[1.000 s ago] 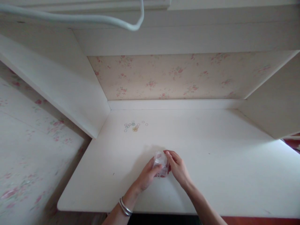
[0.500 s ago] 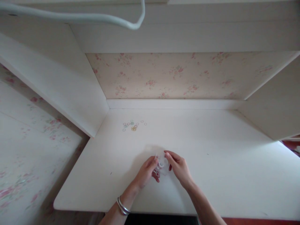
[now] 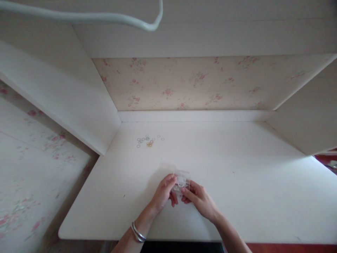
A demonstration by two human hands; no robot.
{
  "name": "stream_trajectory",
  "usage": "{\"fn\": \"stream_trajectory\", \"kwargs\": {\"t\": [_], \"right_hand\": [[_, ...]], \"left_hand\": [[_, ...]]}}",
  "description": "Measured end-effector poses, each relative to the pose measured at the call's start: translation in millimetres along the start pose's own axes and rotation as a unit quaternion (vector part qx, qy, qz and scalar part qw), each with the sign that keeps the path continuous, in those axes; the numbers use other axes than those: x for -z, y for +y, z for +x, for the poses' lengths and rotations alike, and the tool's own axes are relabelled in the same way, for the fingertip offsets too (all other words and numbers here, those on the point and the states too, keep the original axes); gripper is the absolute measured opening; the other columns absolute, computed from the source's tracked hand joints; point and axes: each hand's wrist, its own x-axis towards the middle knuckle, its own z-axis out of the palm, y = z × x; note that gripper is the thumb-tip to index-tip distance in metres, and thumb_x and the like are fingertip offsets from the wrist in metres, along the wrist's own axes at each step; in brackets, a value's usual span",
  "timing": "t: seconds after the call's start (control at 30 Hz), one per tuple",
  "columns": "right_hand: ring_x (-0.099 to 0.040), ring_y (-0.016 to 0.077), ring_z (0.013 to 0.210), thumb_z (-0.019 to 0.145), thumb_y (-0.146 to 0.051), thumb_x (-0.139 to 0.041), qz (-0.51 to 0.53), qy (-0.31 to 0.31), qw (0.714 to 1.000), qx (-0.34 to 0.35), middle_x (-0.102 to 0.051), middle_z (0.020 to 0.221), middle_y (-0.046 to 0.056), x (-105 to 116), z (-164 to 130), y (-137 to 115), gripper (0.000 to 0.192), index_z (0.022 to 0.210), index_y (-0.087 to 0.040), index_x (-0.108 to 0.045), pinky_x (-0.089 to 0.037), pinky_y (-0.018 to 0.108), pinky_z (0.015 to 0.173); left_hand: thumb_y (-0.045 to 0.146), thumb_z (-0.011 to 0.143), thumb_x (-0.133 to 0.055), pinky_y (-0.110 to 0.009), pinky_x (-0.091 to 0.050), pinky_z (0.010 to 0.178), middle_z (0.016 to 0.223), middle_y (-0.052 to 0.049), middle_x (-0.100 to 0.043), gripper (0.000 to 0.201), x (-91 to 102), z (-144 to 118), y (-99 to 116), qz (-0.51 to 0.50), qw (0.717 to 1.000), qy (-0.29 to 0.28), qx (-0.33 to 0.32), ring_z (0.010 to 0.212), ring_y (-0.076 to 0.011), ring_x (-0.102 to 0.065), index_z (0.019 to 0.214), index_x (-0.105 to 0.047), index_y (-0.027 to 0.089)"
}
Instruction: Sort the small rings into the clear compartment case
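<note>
A small clear plastic bag (image 3: 181, 178) with a strip along its top edge is held just above the white desk (image 3: 237, 196), near its front middle. My left hand (image 3: 163, 192) pinches the bag's left side with thumb and fingers. My right hand (image 3: 200, 200) grips its lower right side, fingers curled under it. A silver bangle (image 3: 137, 232) sits on my left wrist. What the bag holds is too small to make out.
Several small coloured rings (image 3: 147, 140) lie scattered at the desk's back left. White side panels rise on both sides, with flowered wallpaper (image 3: 189, 82) behind. A white cable (image 3: 110, 17) hangs overhead. The desk's front edge runs just below my wrists.
The bag was crumpled between both hands; now it is flattened out with its top edge up. My right hand has slid down and toward me, under the bag.
</note>
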Motion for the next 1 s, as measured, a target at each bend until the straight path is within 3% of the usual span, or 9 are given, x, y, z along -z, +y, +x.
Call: {"fn": "stream_trajectory", "kwargs": {"t": [0.13,0.27,0.33,0.4,0.53,0.6,0.77,0.87,1.0], "right_hand": [[-0.06,0.0149,0.065,0.086,-0.052,-0.052,-0.018,-0.045,0.999,-0.004,-0.062,0.072,0.002,7.6,-5.4,-5.5,0.038,0.091,-0.015,-0.059,-0.05,0.027,0.061],[-0.061,0.0153,0.066,0.086,-0.056,-0.049,-0.014,-0.023,0.999,-0.02,-0.062,0.072,0.002,11.0,-10.0,-4.4,0.043,0.098,-0.017,-0.061,-0.051,0.028,0.062],[-0.061,0.0156,0.067,0.085,-0.058,-0.049,-0.009,-0.002,1.0,-0.027,-0.063,0.073,0.002,16.1,-10.8,-1.6,0.047,0.106,-0.018,-0.062,-0.052,0.028,0.062],[-0.062,0.016,0.067,0.082,-0.059,-0.052,0.003,0.027,0.999,-0.034,-0.063,0.075,0.002,29.2,-9.4,1.6,0.051,0.113,-0.019,-0.06,-0.052,0.029,0.062],[-0.062,0.0135,0.066,0.079,-0.053,-0.061,0.072,0.159,0.983,-0.057,-0.064,0.095,0.003,88.8,2.5,7.0,0.063,0.133,-0.026,-0.045,-0.054,0.03,0.065],[-0.063,0.0129,0.065,0.077,-0.049,-0.066,0.104,0.21,0.97,-0.064,-0.063,0.105,0.004,130.6,11.6,9.2,0.064,0.134,-0.03,-0.044,-0.055,0.03,0.066],[-0.059,0.0129,0.058,0.076,-0.045,-0.066,0.103,0.333,0.934,-0.074,-0.058,0.075,0.002,224.5,27.6,13.4,0.037,0.104,-0.022,-0.062,-0.055,0.029,0.061],[-0.056,0.0134,0.055,0.078,-0.041,-0.064,0.081,0.367,0.922,-0.088,-0.055,0.07,0.002,257.2,28.2,14.6,0.029,0.099,-0.021,-0.063,-0.054,0.029,0.057],[-0.056,0.0147,0.052,0.081,-0.036,-0.061,0.051,0.405,0.904,-0.126,-0.054,0.067,0.004,280.0,26.7,15.6,0.023,0.092,-0.016,-0.062,-0.052,0.034,0.06]], "left_hand": [[0.064,0.086,-0.035,-0.013,-0.019,0.024,0.04,0.006,-0.046,0.054,1.1,-1.1,0.7,0.077,0.997,0.007,0.004,0.023,-0.0063,-0.034,0.094,-0.055,0.014],[0.063,0.087,-0.035,-0.013,-0.021,0.025,0.034,0.008,-0.039,0.055,-1.3,-1.2,-0.3,0.116,0.993,0.0,-0.003,0.023,-0.0067,-0.033,0.091,-0.057,0.013],[0.061,0.088,-0.034,-0.014,-0.025,0.026,0.038,0.006,-0.044,0.055,-3.0,-1.6,-0.9,0.135,0.991,-0.009,-0.007,0.025,-0.0068,-0.035,0.101,-0.057,0.013],[0.06,0.087,-0.039,-0.014,-0.03,0.027,0.057,0.001,-0.059,0.056,-4.1,-2.4,-1.8,0.156,0.988,-0.013,-0.01,0.029,-0.006,-0.041,0.117,-0.052,0.015],[0.057,0.085,-0.046,-0.014,-0.036,0.03,0.108,-0.01,-0.06,0.057,-5.4,-4.0,-5.2,0.187,0.982,-0.004,-0.027,0.042,-0.0047,-0.051,0.129,-0.043,0.022],[0.056,0.086,-0.043,-0.013,-0.035,0.03,0.105,-0.011,-0.06,0.053,-6.2,-4.4,-7.5,0.189,0.981,0.004,-0.032,0.045,-0.0052,-0.051,0.126,-0.047,0.021],[0.053,0.086,-0.045,-0.012,-0.035,0.032,0.095,-0.009,-0.063,0.048,-8.9,-5.3,-10.0,0.191,0.981,0.003,-0.038,0.051,-0.0076,-0.052,0.119,-0.054,0.019],[0.051,0.087,-0.045,-0.013,-0.036,0.033,0.093,-0.009,-0.063,0.046,-9.8,-6.2,-8.9,0.203,0.979,0.005,-0.035,0.052,-0.0086,-0.053,0.117,-0.055,0.019],[0.051,0.086,-0.046,-0.014,-0.037,0.034,0.091,-0.008,-0.062,0.044,-10.3,-7.4,-7.6,0.214,0.976,-0.001,-0.035,0.053,-0.0092,-0.053,0.114,-0.058,0.018]]}}
